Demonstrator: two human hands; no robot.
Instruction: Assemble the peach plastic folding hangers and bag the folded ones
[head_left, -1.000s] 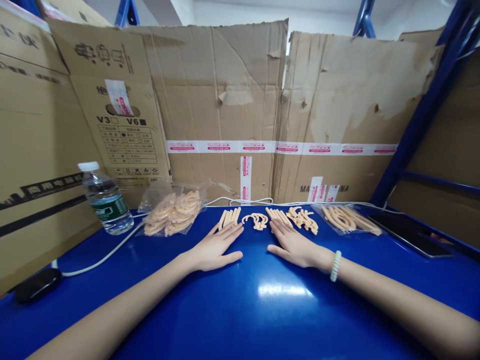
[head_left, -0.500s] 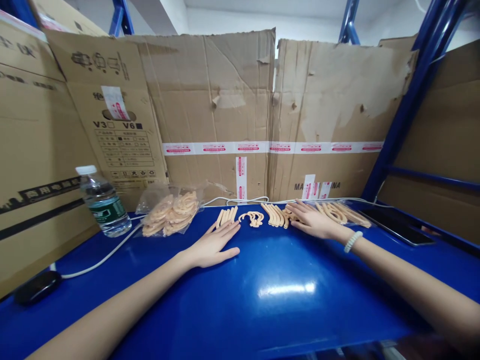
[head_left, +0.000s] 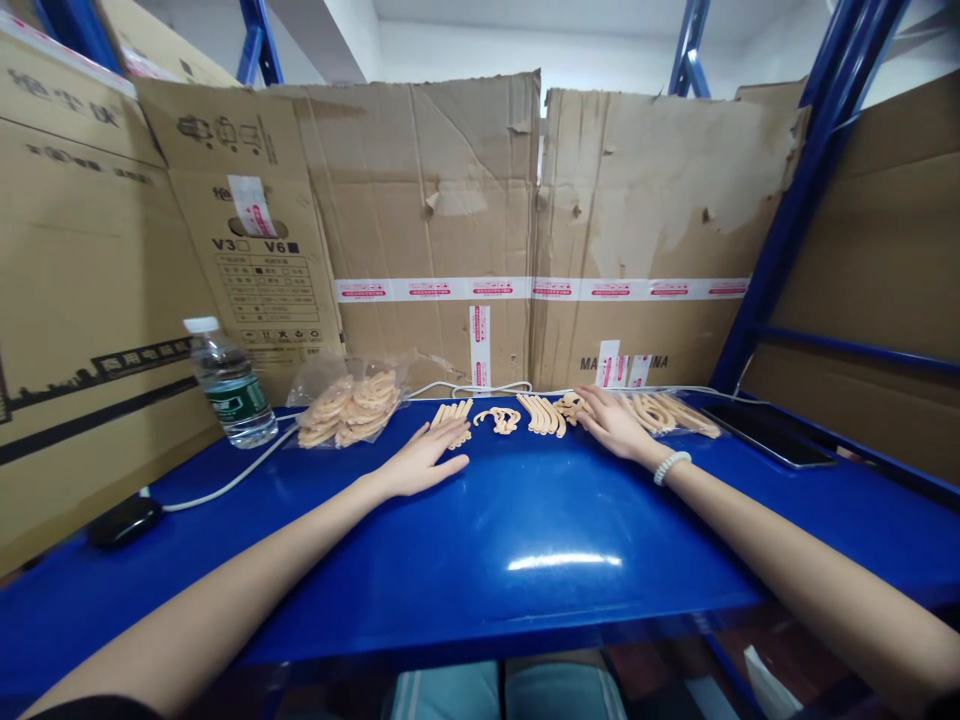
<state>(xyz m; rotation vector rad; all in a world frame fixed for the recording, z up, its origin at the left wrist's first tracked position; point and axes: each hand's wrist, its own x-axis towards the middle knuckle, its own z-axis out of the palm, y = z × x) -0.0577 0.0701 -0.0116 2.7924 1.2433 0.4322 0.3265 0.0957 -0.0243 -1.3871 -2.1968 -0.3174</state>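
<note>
Across the back of the blue table lie small groups of pale wooden-looking pieces. My left hand point(head_left: 421, 458) rests flat, fingers out, partly over a row of straight sticks point(head_left: 453, 410). To its right are small hook-shaped curved pieces point(head_left: 499, 418), then a row of slightly bent sticks point(head_left: 541, 414). My right hand point(head_left: 611, 425) lies open with its fingertips over a small group of pieces point(head_left: 570, 407), which it partly hides. Just beyond that hand is a clear bag of long and looped pieces point(head_left: 667, 412). Neither hand grips anything.
At the left stand a water bottle point(head_left: 231, 385) and a clear bag of curved pieces point(head_left: 349, 408). A black mouse-like object point(head_left: 124, 521) with a white cable sits nearer. A dark phone point(head_left: 772, 436) lies at the right. Cardboard sheets point(head_left: 435, 220) wall the back of the blue table point(head_left: 420, 570).
The head view has shifted, so the table's front edge and my legs now show below. Both hands stay flat in nearly the same places over the pieces.
</note>
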